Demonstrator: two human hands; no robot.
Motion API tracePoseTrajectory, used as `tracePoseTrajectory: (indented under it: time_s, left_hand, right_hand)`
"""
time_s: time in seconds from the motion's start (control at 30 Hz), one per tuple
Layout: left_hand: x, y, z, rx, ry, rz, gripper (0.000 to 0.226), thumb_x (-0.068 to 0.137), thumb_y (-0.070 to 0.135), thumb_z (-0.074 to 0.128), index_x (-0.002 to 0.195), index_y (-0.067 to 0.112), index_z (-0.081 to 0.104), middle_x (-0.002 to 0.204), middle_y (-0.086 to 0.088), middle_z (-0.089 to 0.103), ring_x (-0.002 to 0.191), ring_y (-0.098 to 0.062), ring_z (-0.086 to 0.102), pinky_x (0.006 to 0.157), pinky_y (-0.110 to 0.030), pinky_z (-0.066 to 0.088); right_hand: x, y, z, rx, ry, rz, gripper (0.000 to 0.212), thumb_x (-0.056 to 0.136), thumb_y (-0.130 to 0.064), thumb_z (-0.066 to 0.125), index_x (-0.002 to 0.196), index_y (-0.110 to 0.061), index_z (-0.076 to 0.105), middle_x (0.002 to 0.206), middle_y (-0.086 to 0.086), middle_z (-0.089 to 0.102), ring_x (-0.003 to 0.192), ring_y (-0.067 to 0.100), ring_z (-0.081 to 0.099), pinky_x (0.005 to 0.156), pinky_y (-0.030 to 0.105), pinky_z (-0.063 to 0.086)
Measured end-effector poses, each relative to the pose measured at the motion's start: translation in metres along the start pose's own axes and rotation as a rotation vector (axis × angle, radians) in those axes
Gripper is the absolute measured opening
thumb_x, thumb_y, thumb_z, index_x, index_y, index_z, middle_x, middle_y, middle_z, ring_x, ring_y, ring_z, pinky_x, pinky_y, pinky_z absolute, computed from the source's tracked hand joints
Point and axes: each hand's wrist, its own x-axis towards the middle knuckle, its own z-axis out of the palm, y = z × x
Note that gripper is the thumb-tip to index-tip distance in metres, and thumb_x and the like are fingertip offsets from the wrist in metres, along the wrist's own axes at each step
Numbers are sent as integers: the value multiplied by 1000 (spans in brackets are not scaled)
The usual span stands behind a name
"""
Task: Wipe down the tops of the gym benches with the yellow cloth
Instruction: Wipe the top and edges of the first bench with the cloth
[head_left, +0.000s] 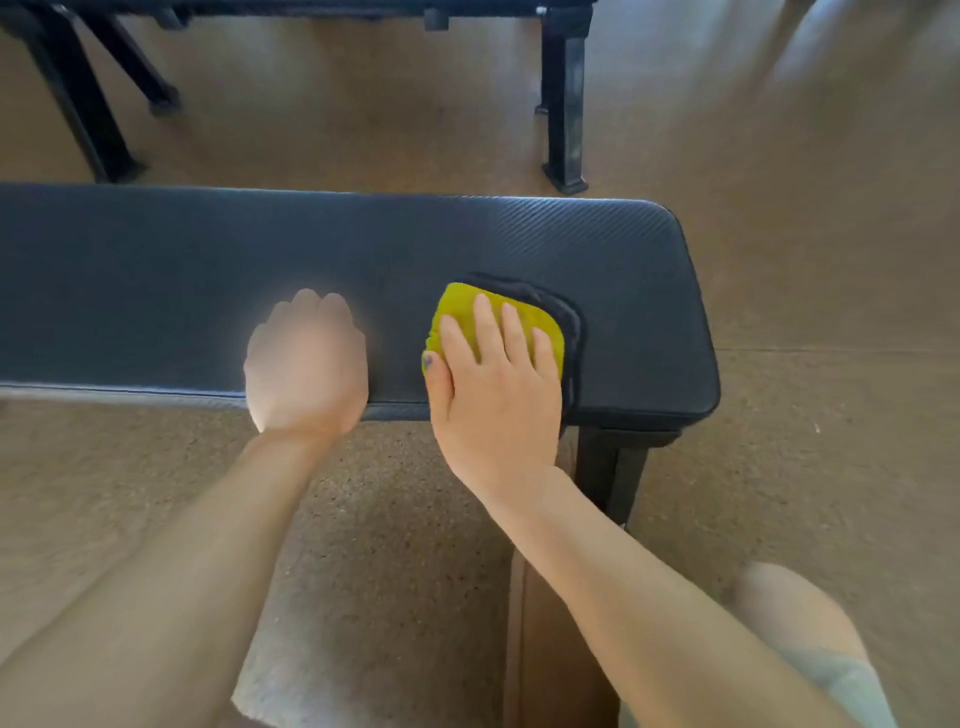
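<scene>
A black padded gym bench (208, 270) runs across the view, its right end rounded. On its near right part lies the folded yellow cloth (462, 306) with a dark edge. My right hand (493, 379) lies flat on the cloth, fingers spread, pressing it onto the pad. My left hand (306, 369) rests on the bench's near edge just left of the cloth, fingers curled under; it looks blurred and holds nothing that I can see.
A second black bench (563, 93) stands behind, with its legs on the brown speckled floor (779, 208). The near bench's leg (608, 467) drops below its right end. My knee (795, 623) shows at the lower right.
</scene>
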Motion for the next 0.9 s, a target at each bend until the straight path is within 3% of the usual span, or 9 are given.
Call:
tracePoseTrajectory:
  time_s: [0.1, 0.27, 0.37, 0.53, 0.63, 0.73, 0.83, 0.9]
  left_hand:
    - [-2, 3, -1, 7, 14, -10, 36, 98, 30, 23, 90, 11, 53, 90, -3, 49, 82, -27, 40, 68, -40, 34]
    - [-2, 5, -4, 31, 9, -25, 38, 99, 29, 22, 90, 10, 54, 89, -7, 49, 82, -32, 44, 69, -42, 37]
    - [1, 8, -5, 61, 5, -32, 41, 98, 30, 21, 89, 9, 55, 88, -9, 50, 79, -33, 44, 69, -44, 39]
    - [3, 3, -3, 70, 12, -14, 38, 98, 28, 25, 88, 8, 56, 87, -10, 52, 80, -37, 48, 66, -46, 41]
    - [2, 0, -3, 50, 12, 15, 36, 99, 26, 26, 88, 9, 56, 87, -9, 52, 80, -36, 48, 65, -45, 40]
    - [1, -1, -6, 32, 10, 23, 37, 99, 27, 24, 87, 9, 55, 87, -8, 52, 78, -33, 47, 67, -45, 41]
    - [1, -1, -4, 28, 9, 42, 39, 98, 28, 22, 86, 11, 54, 86, -6, 52, 77, -29, 42, 69, -43, 38]
    - [2, -1, -2, 49, 0, 71, 39, 98, 28, 20, 86, 12, 53, 87, -6, 52, 79, -29, 42, 71, -44, 37]
  right_hand:
    - [5, 40, -10, 20, -15, -141, 47, 108, -45, 28, 134, -23, 60, 153, 6, 51, 141, 29, 45, 114, 47, 35]
    - [3, 118, -33, -39, 21, 50, 47, 108, -43, 29, 131, -20, 62, 152, 6, 52, 141, 27, 46, 115, 45, 36]
    - [4, 89, -24, -31, 19, 87, 50, 107, -40, 27, 136, -18, 61, 153, 10, 50, 142, 33, 44, 116, 49, 31]
    - [21, 0, -1, 57, -24, -221, 45, 108, -37, 28, 136, -18, 59, 150, 9, 52, 137, 34, 46, 114, 49, 33]
    - [28, 12, -6, 76, -15, -301, 39, 107, -37, 35, 128, -20, 63, 146, 8, 55, 132, 32, 50, 109, 48, 39]
    - [24, 67, -19, 70, 68, -159, 35, 105, -34, 39, 110, -18, 69, 134, 7, 63, 123, 32, 57, 103, 46, 45]
    - [16, 107, -30, 79, 78, 87, 41, 107, -34, 35, 117, -14, 69, 142, 8, 60, 132, 31, 53, 109, 47, 43]
    - [14, 84, -25, 59, 99, 181, 44, 106, -35, 31, 116, -14, 68, 146, 10, 58, 137, 32, 50, 112, 50, 40]
